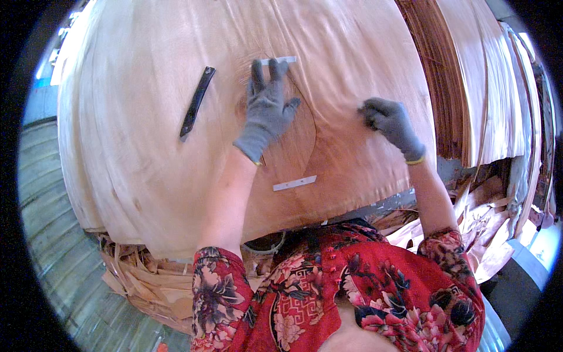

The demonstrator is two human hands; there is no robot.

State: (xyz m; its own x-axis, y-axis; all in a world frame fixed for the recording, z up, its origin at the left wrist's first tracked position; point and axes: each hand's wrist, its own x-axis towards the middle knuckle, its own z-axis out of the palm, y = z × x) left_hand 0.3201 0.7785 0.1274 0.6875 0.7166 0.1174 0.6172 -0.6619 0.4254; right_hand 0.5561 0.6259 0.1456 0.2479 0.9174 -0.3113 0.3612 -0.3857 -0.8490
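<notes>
A large sheet of pale reddish wood veneer point(146, 170) lies spread before me, wavy at the far side. My left hand point(268, 111), in a grey glove, rests on an oval veneer patch point(299, 138) with its fingers stretched out. Its fingertips press on a white strip of tape point(287, 60) at the patch's far end. A second white tape strip point(295, 183) crosses the near end. My right hand point(387, 120), also gloved in grey, hovers over or touches the sheet's right part with curled fingers; whatever they hold is hidden. Left of my left hand lies a black knife-like tool point(197, 104).
A thick stack of veneer sheets point(492, 88) stands to the right. Torn veneer scraps point(481, 217) pile up below it, and more scraps point(152, 276) lie under the sheet's near left edge. Grey-green ribbed flooring point(53, 205) shows at the left.
</notes>
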